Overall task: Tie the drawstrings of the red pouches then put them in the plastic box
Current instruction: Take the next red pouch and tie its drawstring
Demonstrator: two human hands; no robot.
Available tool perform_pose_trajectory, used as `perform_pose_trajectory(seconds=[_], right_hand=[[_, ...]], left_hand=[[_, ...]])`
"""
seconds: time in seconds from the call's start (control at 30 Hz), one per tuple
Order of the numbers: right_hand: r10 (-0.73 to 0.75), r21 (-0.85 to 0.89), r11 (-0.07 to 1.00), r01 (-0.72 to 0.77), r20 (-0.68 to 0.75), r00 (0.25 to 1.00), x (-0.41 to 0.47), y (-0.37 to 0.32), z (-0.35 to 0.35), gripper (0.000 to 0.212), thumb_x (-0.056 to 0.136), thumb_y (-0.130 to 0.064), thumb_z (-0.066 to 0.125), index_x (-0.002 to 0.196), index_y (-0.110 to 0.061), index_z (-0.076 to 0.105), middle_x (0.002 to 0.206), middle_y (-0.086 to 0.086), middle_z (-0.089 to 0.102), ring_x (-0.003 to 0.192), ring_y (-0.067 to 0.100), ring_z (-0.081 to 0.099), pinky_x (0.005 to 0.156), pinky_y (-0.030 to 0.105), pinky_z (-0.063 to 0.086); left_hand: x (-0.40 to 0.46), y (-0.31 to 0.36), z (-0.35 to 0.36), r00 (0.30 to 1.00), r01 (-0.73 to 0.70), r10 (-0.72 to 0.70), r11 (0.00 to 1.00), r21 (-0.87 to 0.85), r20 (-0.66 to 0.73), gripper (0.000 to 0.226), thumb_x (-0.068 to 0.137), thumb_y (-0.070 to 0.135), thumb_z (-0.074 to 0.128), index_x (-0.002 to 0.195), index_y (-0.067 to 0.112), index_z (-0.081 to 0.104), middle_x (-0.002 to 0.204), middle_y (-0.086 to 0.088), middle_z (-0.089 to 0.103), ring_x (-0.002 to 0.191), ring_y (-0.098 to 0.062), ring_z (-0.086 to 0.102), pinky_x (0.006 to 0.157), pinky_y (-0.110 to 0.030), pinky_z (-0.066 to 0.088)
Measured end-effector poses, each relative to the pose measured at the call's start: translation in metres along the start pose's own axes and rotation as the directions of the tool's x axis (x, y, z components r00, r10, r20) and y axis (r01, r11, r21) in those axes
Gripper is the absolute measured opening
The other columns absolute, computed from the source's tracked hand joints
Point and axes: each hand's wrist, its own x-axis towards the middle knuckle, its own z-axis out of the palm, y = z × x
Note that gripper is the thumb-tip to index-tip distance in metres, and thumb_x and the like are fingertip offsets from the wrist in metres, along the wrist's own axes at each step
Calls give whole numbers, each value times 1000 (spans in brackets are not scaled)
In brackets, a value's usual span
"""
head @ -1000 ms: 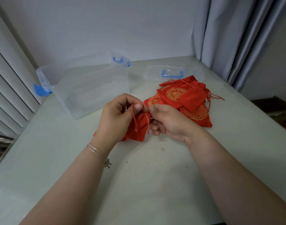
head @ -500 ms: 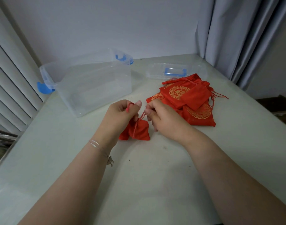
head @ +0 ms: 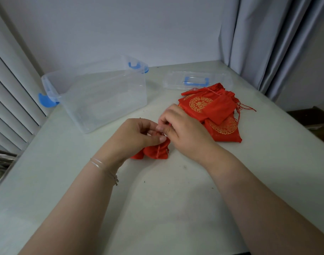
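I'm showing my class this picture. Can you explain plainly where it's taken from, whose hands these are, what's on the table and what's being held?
No machine here: a camera worn on a person's head looks down at their own hands. The left hand and right hand both pinch the drawstring of one small red pouch resting on the white table. Behind stand an open clear plastic box with blue latches, its lid, and a pile of red pouches with gold patterns.
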Motion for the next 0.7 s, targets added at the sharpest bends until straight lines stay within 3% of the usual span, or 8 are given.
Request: perform_pose_trajectory(seconds=[0.07, 0.17, 0.23, 0.3, 0.37, 0.43, 0.57, 0.7], right_hand=[[-64, -57, 996, 64, -2, 998, 0, -2, 3, 12, 94, -29, 53, 89, -18, 57, 99, -6, 49, 70, 8, 50, 58, 31, 42], [34, 229, 973, -25, -36, 999, 1, 2, 7, 10, 97, -24, 48, 93, -17, 55, 94, -5, 53, 75, -1, 50, 66, 20, 40], [158, 383, 910, -160, 36, 987, 2, 7, 7, 12, 99, -21, 43, 103, -19, 54, 92, -6, 58, 76, -4, 52, 69, 16, 41], [210, 371, 893, -254, 154, 965, 2, 11, 6, 15, 99, -18, 43, 104, -22, 57, 85, -13, 59, 75, -5, 55, 68, 14, 44], [245, 371, 871, -323, 242, 939, 2, 13, 7, 14, 98, -15, 46, 96, -17, 60, 76, -11, 58, 71, 2, 55, 67, 24, 50], [274, 365, 862, -351, 247, 930, 2, 14, 6, 14, 97, -18, 50, 86, -19, 60, 72, -5, 57, 69, 9, 54, 70, 38, 52], [233, 224, 942, -250, 101, 967, 2, 12, 2, 19, 95, -26, 52, 77, -22, 55, 73, -10, 56, 70, 6, 51, 68, 29, 42], [170, 238, 956, -172, 27, 985, -1, 7, -1, 19, 96, -30, 50, 80, -21, 58, 70, -6, 58, 67, 11, 53, 65, 38, 44]], left_hand=[[0, -1, 4, 995, -43, 54, 991, 123, -90, 11, 77, 16, 77, 69, 21, 70, 57, 8, 58, 58, -7, 49, 57, -16, 39], [0, -2, 5, 989, -43, 48, 998, 40, -143, 4, 78, 20, 77, 74, 21, 75, 59, 8, 63, 56, -6, 52, 53, -14, 40], [0, -1, 4, 990, -36, 29, 998, -50, -138, 4, 79, 20, 76, 81, 18, 77, 68, 4, 71, 62, -3, 60, 58, -11, 45], [0, 0, 2, 991, -50, 34, 990, -129, -126, 8, 81, 16, 73, 86, 12, 76, 79, -2, 74, 73, -6, 65, 72, -15, 50], [-1, 1, 1, 992, -70, 49, 980, -186, -114, 9, 82, 14, 71, 88, 11, 76, 84, -5, 75, 79, -10, 67, 80, -20, 50], [-1, 3, 1, 991, -72, 45, 973, -220, -128, 9, 82, 14, 70, 88, 14, 76, 83, -2, 75, 81, -8, 68, 78, -18, 51], [1, 2, 0, 981, -36, -8, 975, -221, -195, 8, 82, 16, 72, 88, 15, 76, 79, 3, 75, 77, -1, 67, 72, -8, 48], [2, 1, -4, 978, 6, -56, 970, -241, -200, 10, 80, 15, 73, 89, 12, 76, 84, -3, 75, 81, -8, 68, 79, -17, 49]])
